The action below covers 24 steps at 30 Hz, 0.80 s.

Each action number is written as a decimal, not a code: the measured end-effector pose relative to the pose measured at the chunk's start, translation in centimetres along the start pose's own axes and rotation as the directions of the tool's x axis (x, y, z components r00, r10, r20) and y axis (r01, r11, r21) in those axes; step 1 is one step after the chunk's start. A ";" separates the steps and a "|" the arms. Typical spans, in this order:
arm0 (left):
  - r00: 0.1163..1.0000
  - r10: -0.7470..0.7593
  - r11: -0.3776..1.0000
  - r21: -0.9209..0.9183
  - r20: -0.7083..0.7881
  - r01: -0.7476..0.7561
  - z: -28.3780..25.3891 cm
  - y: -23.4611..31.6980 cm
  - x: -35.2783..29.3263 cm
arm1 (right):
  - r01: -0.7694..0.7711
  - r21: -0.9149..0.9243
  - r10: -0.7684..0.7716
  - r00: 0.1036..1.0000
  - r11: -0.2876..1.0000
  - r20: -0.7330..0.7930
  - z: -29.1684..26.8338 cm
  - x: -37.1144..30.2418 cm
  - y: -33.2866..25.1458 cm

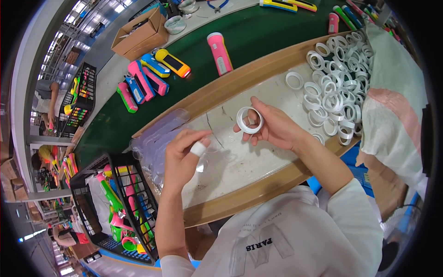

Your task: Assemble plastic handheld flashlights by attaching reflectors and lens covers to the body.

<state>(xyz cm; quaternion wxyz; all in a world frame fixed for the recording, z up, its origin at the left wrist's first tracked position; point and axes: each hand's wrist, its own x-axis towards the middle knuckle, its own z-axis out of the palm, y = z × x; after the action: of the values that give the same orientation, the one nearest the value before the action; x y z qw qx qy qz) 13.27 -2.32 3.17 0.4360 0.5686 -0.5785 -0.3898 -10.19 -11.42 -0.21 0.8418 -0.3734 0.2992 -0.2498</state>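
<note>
Your left hand (184, 154), taped finger bent, pinches a clear disc (203, 162) above the tray (240, 196). Your right hand (272, 127), at two o'clock from it, holds a white ring (249, 120) by the rim. I judge you're pairing them; the disc needs squaring to the ring. More rings (337, 87) lie heaped beyond.

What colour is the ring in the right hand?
White. The ring, held in the right hand, shows best in the head view.

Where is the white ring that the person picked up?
In the head view, the white ring sits in the fingers of the right hand, above the white tray, just left of the pile of white rings.
</note>
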 end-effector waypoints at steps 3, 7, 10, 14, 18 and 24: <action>0.999 -0.052 0.977 -0.207 -0.002 0.050 2.3 1.7 2.6 | -0.012 0.232 0.001 0.999 0.973 0.047 0.7 1.2 1.6; 0.997 0.023 1.000 -0.006 -0.076 -0.024 3.6 0.4 8.0 | -0.062 0.408 0.029 0.996 0.911 0.086 -0.2 2.2 1.8; 0.883 0.426 0.702 0.688 -0.195 -0.187 1.1 -2.8 16.1 | -0.062 0.447 0.023 0.995 0.892 0.093 -1.1 2.4 1.6; 0.967 -0.155 0.321 0.916 -0.200 0.241 -0.6 -7.1 23.6 | -0.055 0.499 0.000 0.994 0.865 0.111 -1.1 2.4 0.9; 0.935 -0.178 0.425 0.832 -0.307 0.355 -1.5 -9.5 24.8 | -0.031 0.501 -0.007 0.997 0.865 0.073 -1.1 2.4 0.0; 0.988 -0.088 0.968 0.224 -0.125 0.114 -3.1 -3.0 15.8 | -0.011 0.519 0.004 1.000 0.855 0.014 -1.6 2.1 0.2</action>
<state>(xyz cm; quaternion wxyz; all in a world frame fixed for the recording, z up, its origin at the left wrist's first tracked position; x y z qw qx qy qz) 17.57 -18.13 2.23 0.3791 0.6654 -0.5641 -0.3087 -9.78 -13.42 -1.91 0.9140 -0.1333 0.2173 -0.3156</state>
